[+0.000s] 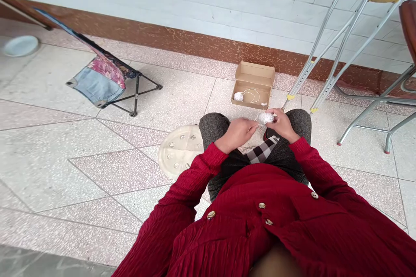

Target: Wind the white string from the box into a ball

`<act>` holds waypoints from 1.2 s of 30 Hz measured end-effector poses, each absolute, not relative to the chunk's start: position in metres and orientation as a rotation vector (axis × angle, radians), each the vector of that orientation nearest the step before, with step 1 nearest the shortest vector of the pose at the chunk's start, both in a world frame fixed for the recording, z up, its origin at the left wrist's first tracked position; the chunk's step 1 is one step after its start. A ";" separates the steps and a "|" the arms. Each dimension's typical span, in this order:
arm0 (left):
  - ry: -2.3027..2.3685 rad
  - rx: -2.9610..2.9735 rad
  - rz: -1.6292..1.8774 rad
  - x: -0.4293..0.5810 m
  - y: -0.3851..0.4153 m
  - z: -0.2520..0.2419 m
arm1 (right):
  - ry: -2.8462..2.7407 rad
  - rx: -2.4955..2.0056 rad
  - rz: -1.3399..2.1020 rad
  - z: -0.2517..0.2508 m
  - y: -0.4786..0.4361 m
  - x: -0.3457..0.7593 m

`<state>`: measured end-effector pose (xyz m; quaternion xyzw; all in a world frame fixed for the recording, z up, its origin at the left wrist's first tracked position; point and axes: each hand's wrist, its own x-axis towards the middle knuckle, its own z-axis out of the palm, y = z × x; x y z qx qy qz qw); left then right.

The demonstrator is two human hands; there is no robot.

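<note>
Person is sitting, both hands working over the knees. Right hand (282,124) is closing its fingers on a small white yarn ball (265,117), held just above the right knee. Left hand (237,132) is curled narrow, fingertips pinching toward the ball; a thin strand seems to run between them, too fine to confirm.

Around:
- Open cardboard box (253,85) is sitting on the floor just past the knees, holding a second white yarn ball (238,96) and a loose loop of string (251,93).
- Round cream tray (178,150) with studs is lying flat on the floor, touching the left knee.
- Folding camp stool (104,75) with patterned fabric is standing well to the left.
- Pale plate (21,46) is lying far left by the wall.
- Two metal crutches (338,39) are leaning on the wall at right, tips near the box.
- Metal chair frame (383,108) is standing far right.
- Checked cloth (262,151) is lying in the lap.

Nothing is blocking the hands; red sleeves are covering both wrists.
</note>
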<state>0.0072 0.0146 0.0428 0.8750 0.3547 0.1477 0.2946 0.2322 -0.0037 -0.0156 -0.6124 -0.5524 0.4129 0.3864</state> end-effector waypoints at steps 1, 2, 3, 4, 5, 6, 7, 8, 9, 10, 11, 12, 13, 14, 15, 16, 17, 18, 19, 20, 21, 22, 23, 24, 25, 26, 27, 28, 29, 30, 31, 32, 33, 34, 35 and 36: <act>0.953 2.342 0.412 0.005 0.022 0.043 | -1.395 -1.505 1.228 -0.015 -0.010 0.230; 0.946 2.343 0.430 0.003 0.028 0.042 | -1.362 -1.433 1.416 -0.012 -0.016 0.228; 0.925 2.338 0.448 0.002 0.034 0.040 | -1.308 -1.355 1.589 -0.007 -0.022 0.226; 0.894 2.324 0.465 0.002 0.038 0.037 | -1.236 -1.279 1.718 -0.001 -0.028 0.225; 0.860 2.300 0.478 0.002 0.041 0.034 | -1.157 -1.213 1.793 0.006 -0.033 0.223; 0.830 2.264 0.491 0.004 0.042 0.031 | -1.083 -1.157 1.819 0.013 -0.037 0.223; 0.810 2.215 0.508 0.006 0.041 0.027 | -1.015 -1.111 1.815 0.020 -0.042 0.222; 0.802 2.156 0.524 0.009 0.039 0.023 | -0.958 -1.073 1.804 0.026 -0.046 0.223; 0.802 2.093 0.536 0.012 0.035 0.019 | -0.917 -1.041 1.800 0.031 -0.050 0.223; 0.806 2.034 0.537 0.015 0.030 0.014 | -0.886 -1.014 1.806 0.036 -0.053 0.224; 0.810 1.980 0.529 0.018 0.024 0.010 | -0.861 -0.992 1.819 0.041 -0.056 0.224; 0.813 1.934 0.513 0.020 0.018 0.005 | -0.841 -0.977 1.828 0.045 -0.057 0.225; 0.813 1.895 0.495 0.023 0.012 0.001 | -0.825 -0.971 1.825 0.050 -0.058 0.226; 0.810 1.863 0.480 0.024 0.006 -0.002 | -0.812 -0.974 1.808 0.054 -0.058 0.227; 0.804 1.834 0.471 0.025 0.002 -0.006 | -0.801 -0.982 1.777 0.059 -0.056 0.229; 0.799 1.808 0.471 0.025 -0.002 -0.008 | -0.791 -0.993 1.739 0.064 -0.054 0.230; 0.798 1.787 0.475 0.025 -0.003 -0.011 | -0.785 -1.001 1.697 0.069 -0.051 0.232; 0.804 1.774 0.481 0.023 -0.003 -0.013 | -0.782 -1.006 1.653 0.074 -0.048 0.234; 0.816 1.771 0.484 0.021 -0.002 -0.015 | -0.785 -1.003 1.614 0.079 -0.045 0.237; 0.833 1.779 0.485 0.018 0.000 -0.017 | -0.794 -0.996 1.577 0.083 -0.043 0.238; 0.852 1.800 0.483 0.015 0.003 -0.018 | -0.809 -0.990 1.542 0.087 -0.041 0.240; 0.868 1.834 0.476 0.012 0.006 -0.019 | -0.826 -0.988 1.507 0.089 -0.039 0.241; 0.877 1.879 0.466 0.009 0.008 -0.019 | -0.845 -0.997 1.469 0.089 -0.036 0.242; 0.878 1.935 0.457 0.007 0.009 -0.018 | -0.864 -1.019 1.421 0.088 -0.033 0.243; 0.866 1.996 0.450 0.005 0.010 -0.016 | -0.884 -1.060 1.352 0.086 -0.029 0.243; 0.845 2.059 0.446 0.004 0.009 -0.013 | -0.913 -1.119 1.259 0.081 -0.025 0.244; 0.816 2.119 0.444 0.004 0.008 -0.009 | -0.957 -1.195 1.146 0.075 -0.019 0.245; 0.788 2.171 0.445 0.005 0.006 -0.005 | -1.018 -1.283 1.013 0.068 -0.013 0.246; 0.764 2.214 0.446 0.006 0.005 -0.001 | -1.104 -1.382 0.880 0.060 -0.007 0.247; 0.748 2.251 0.447 0.006 0.004 0.003 | -1.214 -1.482 0.756 0.052 -0.002 0.248; 0.740 2.285 0.447 0.007 0.003 0.006 | -1.325 -1.576 0.659 0.043 0.002 0.248; 0.742 2.318 0.447 0.006 0.004 0.009 | -1.435 -1.664 0.597 0.035 0.004 0.248; 0.749 2.348 0.448 0.006 0.005 0.012 | -1.534 -1.742 0.577 0.026 0.004 0.247; 0.757 2.374 0.451 0.005 0.007 0.014 | -1.619 -1.803 0.603 0.018 0.003 0.245; 0.765 2.393 0.456 0.003 0.009 0.016 | -1.692 -1.837 0.677 0.011 0.000 0.242; 0.768 2.405 0.463 0.001 0.012 0.017 | -1.751 -1.830 0.796 0.006 -0.005 0.239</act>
